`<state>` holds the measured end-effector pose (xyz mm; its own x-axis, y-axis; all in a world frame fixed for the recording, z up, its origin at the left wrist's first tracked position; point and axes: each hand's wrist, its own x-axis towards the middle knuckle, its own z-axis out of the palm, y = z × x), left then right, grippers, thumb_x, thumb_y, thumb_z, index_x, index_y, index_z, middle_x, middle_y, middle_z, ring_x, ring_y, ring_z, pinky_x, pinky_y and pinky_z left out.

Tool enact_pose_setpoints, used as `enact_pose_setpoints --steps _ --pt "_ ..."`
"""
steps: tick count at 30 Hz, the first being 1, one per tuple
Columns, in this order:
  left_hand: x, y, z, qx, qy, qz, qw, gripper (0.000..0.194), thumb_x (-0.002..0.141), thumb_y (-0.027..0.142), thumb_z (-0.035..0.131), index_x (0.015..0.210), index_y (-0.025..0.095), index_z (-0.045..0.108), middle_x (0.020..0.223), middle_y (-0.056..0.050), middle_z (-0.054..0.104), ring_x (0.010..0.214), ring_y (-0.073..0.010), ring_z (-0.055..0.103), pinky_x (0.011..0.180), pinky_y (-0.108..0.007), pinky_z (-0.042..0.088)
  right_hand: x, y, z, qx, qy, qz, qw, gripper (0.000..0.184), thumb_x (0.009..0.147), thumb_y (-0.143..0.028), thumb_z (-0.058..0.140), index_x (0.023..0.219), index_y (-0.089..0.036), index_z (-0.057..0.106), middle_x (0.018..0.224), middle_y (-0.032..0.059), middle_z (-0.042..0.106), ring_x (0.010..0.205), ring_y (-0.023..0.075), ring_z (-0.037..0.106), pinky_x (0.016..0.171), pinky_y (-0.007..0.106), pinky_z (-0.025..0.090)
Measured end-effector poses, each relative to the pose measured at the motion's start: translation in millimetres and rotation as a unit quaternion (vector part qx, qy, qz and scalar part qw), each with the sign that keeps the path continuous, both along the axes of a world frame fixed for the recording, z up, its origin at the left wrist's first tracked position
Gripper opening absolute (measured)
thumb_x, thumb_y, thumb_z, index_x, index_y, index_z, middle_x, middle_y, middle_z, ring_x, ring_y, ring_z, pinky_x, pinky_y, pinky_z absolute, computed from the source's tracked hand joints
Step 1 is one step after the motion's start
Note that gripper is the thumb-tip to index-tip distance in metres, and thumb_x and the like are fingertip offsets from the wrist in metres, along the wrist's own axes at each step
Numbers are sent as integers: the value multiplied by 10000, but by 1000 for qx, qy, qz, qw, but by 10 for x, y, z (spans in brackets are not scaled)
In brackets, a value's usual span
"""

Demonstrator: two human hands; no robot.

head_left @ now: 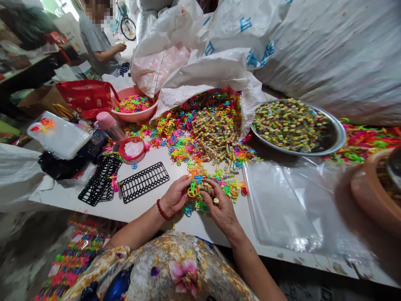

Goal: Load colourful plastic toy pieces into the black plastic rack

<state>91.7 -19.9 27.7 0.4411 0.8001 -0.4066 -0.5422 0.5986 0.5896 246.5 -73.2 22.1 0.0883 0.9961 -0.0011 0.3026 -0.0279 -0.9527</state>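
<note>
My left hand [177, 196], with a red bead bracelet [163, 210] at the wrist, pinches a yellow plastic loop piece [193, 191] at the near edge of a pile. My right hand [224, 211] is curled just beside it, and a small printed cylinder [216, 201] with a pale end shows between its fingers. Another little cylinder is near its fingertips. Around both hands lie bright plastic loop pieces [232, 188] in green, pink, blue and orange. Behind them, a heap of printed cylinders [216, 129] spills from a white woven sack [216, 69].
Black plastic grid racks [144, 182] and a red basket [133, 156] of white powder are at left. A metal basin [340, 131] of cylinders stands back right, with clear plastic bags [278, 209] before it. Another person [97, 44] sits at the back left.
</note>
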Motion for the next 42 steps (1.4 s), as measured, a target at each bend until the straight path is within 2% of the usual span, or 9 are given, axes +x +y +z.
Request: enact_pose_setpoints --steps 2,7,12,18,22,27,36,39,42 --pt "25 -10 5 10 17 20 1000 380 681 372 863 852 146 610 783 3 659 665 -89 618 637 -197 513 4 13 -39 19 -18 -2 1000 387 912 -484 577 1169 -207 660 775 21 669 633 154 604 552 257 506" --pt "61 -50 -8 71 70 33 994 398 717 452 815 839 164 570 691 45 595 558 -58 521 545 -181 424 -18 51 -67 63 -28 -21 997 315 898 -473 589 1030 -219 721 1017 92 742 949 235 687 839 369 562" --pt "68 -110 -38 125 159 17 979 362 803 502 713 873 191 542 719 56 542 583 -65 482 532 -183 386 -72 21 -30 18 28 -21 999 317 888 -496 604 960 -199 688 898 65 727 813 197 677 668 282 561" --pt "71 -121 -57 182 219 11 959 344 836 522 651 862 201 532 791 32 554 690 -97 502 660 -221 426 -79 -7 -47 -3 58 -19 998 347 869 -528 629 898 -187 689 838 50 703 755 178 652 634 258 541" --pt "46 -111 -83 240 293 -4 926 308 885 510 571 867 208 517 811 25 537 744 -121 491 722 -249 425 -52 -14 -35 -19 67 4 998 333 897 -508 607 879 -187 695 793 37 701 711 171 651 630 261 535" --pt "2 -96 -88 282 389 -45 876 246 929 455 489 868 217 484 760 35 479 709 -131 431 690 -261 387 -33 -37 -43 80 -3 12 997 216 914 -391 610 917 -204 718 883 46 740 814 189 693 764 294 556" --pt "44 -98 -166 282 376 -48 881 265 942 457 469 846 210 488 797 19 510 768 -144 462 735 -264 404 -85 -128 -39 156 -125 62 978 152 956 -270 543 960 -212 683 834 37 735 721 159 694 664 258 547" --pt "6 41 -164 325 381 -61 864 299 982 484 400 895 217 503 790 21 511 732 -140 463 715 -265 401 30 -114 -83 132 -136 74 979 169 964 -308 541 987 -218 682 839 39 726 731 164 691 648 262 561" --pt "-98 374 -162 355 441 37 823 187 981 373 430 938 223 533 849 -3 535 782 -158 500 769 -285 412 177 -96 -161 122 -163 15 979 260 942 -390 577 1104 -214 679 1074 109 705 952 223 688 671 303 601"
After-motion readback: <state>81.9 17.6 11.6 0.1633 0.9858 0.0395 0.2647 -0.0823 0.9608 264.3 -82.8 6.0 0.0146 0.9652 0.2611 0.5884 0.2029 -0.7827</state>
